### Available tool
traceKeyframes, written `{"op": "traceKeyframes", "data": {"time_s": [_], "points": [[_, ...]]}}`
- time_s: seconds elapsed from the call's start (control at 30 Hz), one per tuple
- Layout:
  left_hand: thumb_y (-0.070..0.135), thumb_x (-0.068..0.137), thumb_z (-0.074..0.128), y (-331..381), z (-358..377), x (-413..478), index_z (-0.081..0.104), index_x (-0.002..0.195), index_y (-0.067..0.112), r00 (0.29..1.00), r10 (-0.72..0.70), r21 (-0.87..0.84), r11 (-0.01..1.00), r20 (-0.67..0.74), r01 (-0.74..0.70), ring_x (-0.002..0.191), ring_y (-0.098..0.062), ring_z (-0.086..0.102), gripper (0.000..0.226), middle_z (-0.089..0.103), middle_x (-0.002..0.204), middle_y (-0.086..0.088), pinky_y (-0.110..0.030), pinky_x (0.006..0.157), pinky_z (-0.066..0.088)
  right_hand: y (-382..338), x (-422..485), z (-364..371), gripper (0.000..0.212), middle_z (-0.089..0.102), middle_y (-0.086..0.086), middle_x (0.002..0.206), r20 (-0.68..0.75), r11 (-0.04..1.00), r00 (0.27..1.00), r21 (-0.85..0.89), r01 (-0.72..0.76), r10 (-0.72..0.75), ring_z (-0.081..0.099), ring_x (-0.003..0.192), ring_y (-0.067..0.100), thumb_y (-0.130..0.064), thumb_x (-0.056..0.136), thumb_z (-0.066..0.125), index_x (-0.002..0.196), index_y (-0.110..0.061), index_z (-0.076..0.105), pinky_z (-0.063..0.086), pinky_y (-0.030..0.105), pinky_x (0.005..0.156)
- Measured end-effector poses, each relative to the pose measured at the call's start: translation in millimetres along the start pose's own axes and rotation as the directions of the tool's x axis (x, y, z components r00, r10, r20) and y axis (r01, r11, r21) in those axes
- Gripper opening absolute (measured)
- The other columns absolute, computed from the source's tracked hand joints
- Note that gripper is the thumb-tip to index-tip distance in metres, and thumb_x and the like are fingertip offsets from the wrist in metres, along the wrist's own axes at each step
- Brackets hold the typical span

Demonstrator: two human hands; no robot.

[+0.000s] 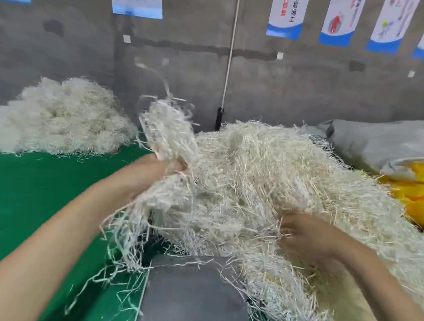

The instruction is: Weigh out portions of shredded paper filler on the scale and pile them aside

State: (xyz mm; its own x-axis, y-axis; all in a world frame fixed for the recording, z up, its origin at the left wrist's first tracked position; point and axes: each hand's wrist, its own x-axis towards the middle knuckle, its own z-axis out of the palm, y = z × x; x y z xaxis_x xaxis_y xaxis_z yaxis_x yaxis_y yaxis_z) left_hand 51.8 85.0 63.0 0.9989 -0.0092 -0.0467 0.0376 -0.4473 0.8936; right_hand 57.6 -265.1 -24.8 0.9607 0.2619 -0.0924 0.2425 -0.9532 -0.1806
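Your left hand [154,174] grips a raised clump of shredded paper [167,132] beside the main heap [280,170]; your right hand [306,234] pinches strands in that heap. Pull the clump free of trailing strands before lowering it onto the scale [191,296]

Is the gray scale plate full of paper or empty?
Almost empty. The scale plate shows a bare gray top, with only a few loose strands straggling over its far and right edges.
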Motion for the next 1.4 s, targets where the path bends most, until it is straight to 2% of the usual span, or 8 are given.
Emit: {"op": "traceKeyframes", "data": {"time_s": [0.1, 0.3, 0.53, 0.7, 0.83, 1.0, 1.27, 1.4], "points": [[0.060, 0.081, 0.066, -4.7, 18.9, 2.3, 0.033, 0.147, 0.011, 0.998, -0.054, 0.121, 0.991, 0.018, 0.051, 0.133, -0.027, 0.044, 0.089, 0.039, 0.152, -0.010, -0.040, 0.107, 0.035, -26.3, -28.4, -44.4, 0.058, 0.044, -0.036, 0.128, -0.129, 0.990, 0.988, 0.101, 0.101, -0.088, 0.050, 0.113, -0.010, -0.065, 0.078, 0.060, 0.133, -0.048, 0.047, 0.046, 0.026, 0.100], [0.043, 0.088, 0.067, 0.6, 51.9, 7.1, 0.020, 0.153, 0.015, 0.999, -0.001, 0.174, 0.985, 0.040, -0.006, 0.142, -0.027, 0.031, 0.085, 0.026, 0.160, -0.006, -0.042, 0.111, 0.030, -91.0, -35.2, -30.3, 0.029, 0.062, -0.025, 0.111, -0.086, 0.951, 0.954, 0.088, 0.295, -0.288, 0.056, 0.094, -0.016, -0.050, 0.088, 0.053, 0.117, -0.047, 0.057, 0.043, 0.001, 0.072], [0.036, 0.090, 0.062, -2.0, 46.4, 8.1, 0.037, 0.140, 0.013, 0.995, 0.095, 0.228, 0.970, -0.007, -0.091, 0.095, -0.013, 0.054, 0.060, 0.056, 0.124, -0.002, -0.030, 0.080, 0.048, -37.3, -7.5, 61.0, 0.036, 0.053, -0.011, 0.141, 0.001, 0.941, 0.956, -0.175, 0.288, -0.293, 0.050, 0.126, 0.005, -0.027, 0.105, 0.039, 0.139, -0.037, 0.047, 0.030, 0.032, 0.117], [0.029, 0.091, 0.059, 12.9, 21.9, 0.6, 0.041, 0.120, 0.015, 0.965, 0.181, 0.279, 0.952, -0.189, -0.124, 0.067, -0.005, 0.046, 0.037, 0.047, 0.084, 0.008, -0.021, 0.047, 0.038, 8.4, -18.3, 85.0, 0.067, 0.006, -0.021, 0.156, -0.053, 0.931, 0.975, -0.313, 0.189, -0.216, 0.017, 0.147, 0.011, -0.010, 0.102, 0.045, 0.151, -0.047, 0.018, 0.001, 0.029, 0.113], [0.028, 0.083, 0.059, 22.5, 11.8, -5.2, 0.041, 0.074, 0.022, 0.944, 0.277, 0.370, 0.908, -0.180, -0.196, 0.059, -0.016, 0.051, 0.022, 0.054, 0.070, 0.002, -0.027, 0.052, 0.041, 0.7, -7.6, 74.5, 0.057, 0.026, -0.016, 0.157, -0.076, 0.938, 0.981, -0.314, 0.148, -0.180, 0.033, 0.144, 0.016, -0.015, 0.102, 0.048, 0.148, -0.044, 0.030, 0.012, 0.031, 0.116], [0.017, 0.078, 0.053, 12.5, 3.4, -3.0, 0.048, 0.076, 0.015, 0.928, 0.312, 0.446, 0.874, -0.206, -0.195, 0.049, -0.015, 0.041, 0.006, 0.048, 0.064, -0.001, -0.025, 0.042, 0.034, -14.8, 7.6, 51.4, 0.034, 0.067, -0.005, 0.122, 0.014, 0.945, 0.992, -0.304, 0.121, -0.123, 0.063, 0.107, 0.011, -0.017, 0.101, 0.044, 0.125, -0.032, 0.062, 0.051, 0.030, 0.099], [0.004, 0.080, 0.060, 14.7, -13.8, -2.6, 0.038, 0.042, 0.012, 0.626, 0.587, 0.551, 0.785, -0.513, -0.285, 0.027, -0.008, 0.028, 0.044, 0.030, 0.034, 0.007, -0.022, 0.046, 0.046, -15.5, 4.6, 64.5, 0.023, 0.063, -0.006, 0.094, -0.030, 0.878, 0.988, -0.464, 0.118, -0.149, 0.054, 0.082, 0.011, -0.018, 0.103, 0.042, 0.099, -0.021, 0.064, 0.050, 0.026, 0.085], [0.033, 0.089, 0.066, 15.9, 0.8, 0.7, 0.038, 0.052, 0.019, 0.690, 0.615, 0.618, 0.724, -0.381, -0.305, 0.035, -0.010, 0.038, 0.048, 0.040, 0.044, 0.006, -0.022, 0.040, 0.039, -36.8, -10.8, 34.4, 0.024, 0.064, -0.008, 0.119, 0.135, 0.956, 0.988, -0.272, 0.107, -0.072, 0.060, 0.101, 0.010, -0.028, 0.105, 0.040, 0.117, -0.028, 0.060, 0.050, 0.033, 0.100]]}}
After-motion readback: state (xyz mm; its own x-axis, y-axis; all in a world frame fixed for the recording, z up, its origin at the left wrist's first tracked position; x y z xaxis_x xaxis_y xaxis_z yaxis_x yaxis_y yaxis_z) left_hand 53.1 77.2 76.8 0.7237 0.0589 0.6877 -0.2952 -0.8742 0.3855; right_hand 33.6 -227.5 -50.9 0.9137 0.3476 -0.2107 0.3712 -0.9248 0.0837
